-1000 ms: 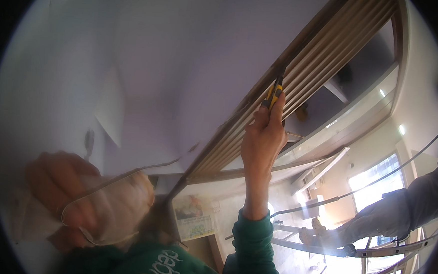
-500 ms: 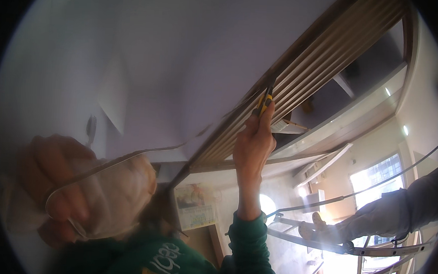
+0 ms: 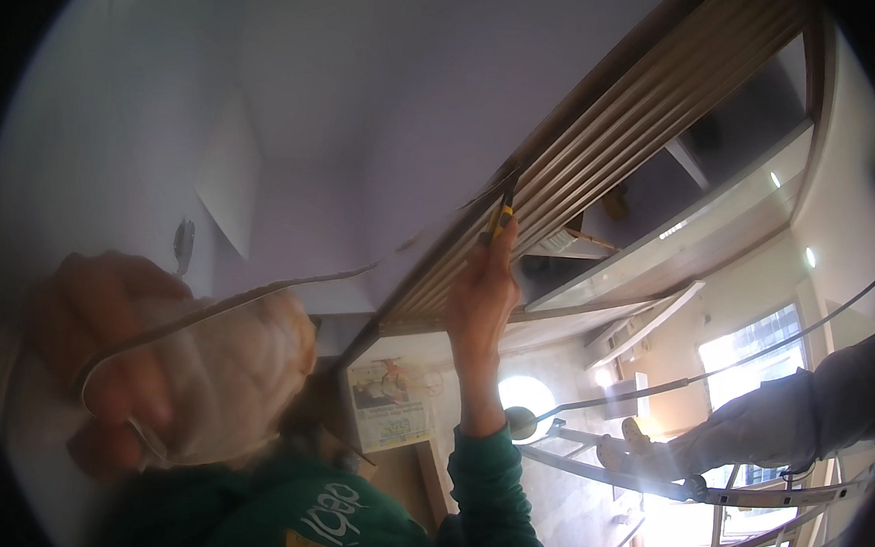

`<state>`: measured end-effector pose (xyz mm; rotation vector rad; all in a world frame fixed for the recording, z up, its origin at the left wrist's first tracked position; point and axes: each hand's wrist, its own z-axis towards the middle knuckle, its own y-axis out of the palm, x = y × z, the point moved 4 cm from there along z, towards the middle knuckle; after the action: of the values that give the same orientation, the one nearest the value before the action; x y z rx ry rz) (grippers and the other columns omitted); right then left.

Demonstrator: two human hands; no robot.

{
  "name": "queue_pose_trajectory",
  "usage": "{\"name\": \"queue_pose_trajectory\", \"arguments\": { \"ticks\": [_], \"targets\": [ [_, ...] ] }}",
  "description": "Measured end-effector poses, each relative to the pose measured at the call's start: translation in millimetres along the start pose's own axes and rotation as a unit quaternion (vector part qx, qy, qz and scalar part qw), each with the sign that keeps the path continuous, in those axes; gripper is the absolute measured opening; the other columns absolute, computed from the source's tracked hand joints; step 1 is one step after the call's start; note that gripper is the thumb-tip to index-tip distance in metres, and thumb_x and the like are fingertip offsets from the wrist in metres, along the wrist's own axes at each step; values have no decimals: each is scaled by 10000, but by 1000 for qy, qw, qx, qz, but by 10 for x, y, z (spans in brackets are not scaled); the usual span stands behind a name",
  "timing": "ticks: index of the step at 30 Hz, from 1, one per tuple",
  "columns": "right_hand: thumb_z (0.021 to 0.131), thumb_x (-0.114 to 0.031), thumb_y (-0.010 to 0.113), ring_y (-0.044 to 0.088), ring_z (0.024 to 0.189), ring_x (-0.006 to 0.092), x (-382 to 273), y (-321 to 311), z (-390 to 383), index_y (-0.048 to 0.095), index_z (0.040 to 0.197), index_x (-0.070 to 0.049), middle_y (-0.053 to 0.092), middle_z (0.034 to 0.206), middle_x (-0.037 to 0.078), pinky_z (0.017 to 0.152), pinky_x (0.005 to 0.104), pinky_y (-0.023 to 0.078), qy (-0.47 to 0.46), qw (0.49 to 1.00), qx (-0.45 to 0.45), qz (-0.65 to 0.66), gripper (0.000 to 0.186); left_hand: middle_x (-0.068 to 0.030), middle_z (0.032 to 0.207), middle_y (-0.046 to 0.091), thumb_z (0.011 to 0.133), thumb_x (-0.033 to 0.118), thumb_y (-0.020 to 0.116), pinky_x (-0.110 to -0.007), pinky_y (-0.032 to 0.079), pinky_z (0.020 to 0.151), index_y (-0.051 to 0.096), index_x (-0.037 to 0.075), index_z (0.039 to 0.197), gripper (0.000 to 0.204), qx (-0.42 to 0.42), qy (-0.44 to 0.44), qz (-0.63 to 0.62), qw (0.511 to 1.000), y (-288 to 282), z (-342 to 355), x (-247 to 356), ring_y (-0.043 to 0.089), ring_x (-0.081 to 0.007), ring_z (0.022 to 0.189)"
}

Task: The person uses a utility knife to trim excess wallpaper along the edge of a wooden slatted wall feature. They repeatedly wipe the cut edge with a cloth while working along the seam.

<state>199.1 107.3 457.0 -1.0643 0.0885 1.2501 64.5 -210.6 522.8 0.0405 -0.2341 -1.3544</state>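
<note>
White ceiling board (image 3: 388,100) fills the upper left of my frame, and along its edge runs a ribbed wooden trim (image 3: 605,153) going up toward the upper right. My right hand (image 3: 484,301) is raised at centre frame, its grip pressed together around a yellow-and-black utility knife (image 3: 502,215) whose tip sits at the seam between board and trim. My left hand (image 3: 122,354), blurred at lower left, has its grip closed on a loose thin strip (image 3: 256,297) that curls away from that seam.

I judge the main risk is the blade slipping: working overhead with the wrist stretched, a skid could score the trim or jump toward my face. The strip could also tear short if pulled harder than the cut allows. Another person (image 3: 799,416) stands on a ladder (image 3: 646,467) at lower right, well apart.
</note>
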Motion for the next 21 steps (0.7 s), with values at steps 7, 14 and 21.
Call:
{"name": "queue_pose_trajectory", "arguments": {
  "ticks": [7,14,21],
  "targets": [
    [1025,-91,476,667,631,216,-151,-282,-463,373,1510,25,671,824,148,553,341,522,84,962,-3,260,510,-38,816,614,839,102,744,-292,578,661,612,72,1006,216,36,-39,1,999,206,71,-141,636,-137,645],
    [974,-168,637,609,584,172,30,-264,-401,576,1089,27,664,834,114,526,291,492,218,757,25,616,235,-37,807,600,845,104,729,-291,567,660,606,72,1002,201,58,-60,-16,996,348,275,34,622,-135,640],
    [939,-193,701,651,747,175,-643,-259,229,604,1069,1,673,858,96,597,305,524,205,697,40,686,253,-36,798,586,851,107,713,-291,557,660,600,73,997,187,66,-66,-21,995,542,398,264,607,-132,635]
  ]
}}
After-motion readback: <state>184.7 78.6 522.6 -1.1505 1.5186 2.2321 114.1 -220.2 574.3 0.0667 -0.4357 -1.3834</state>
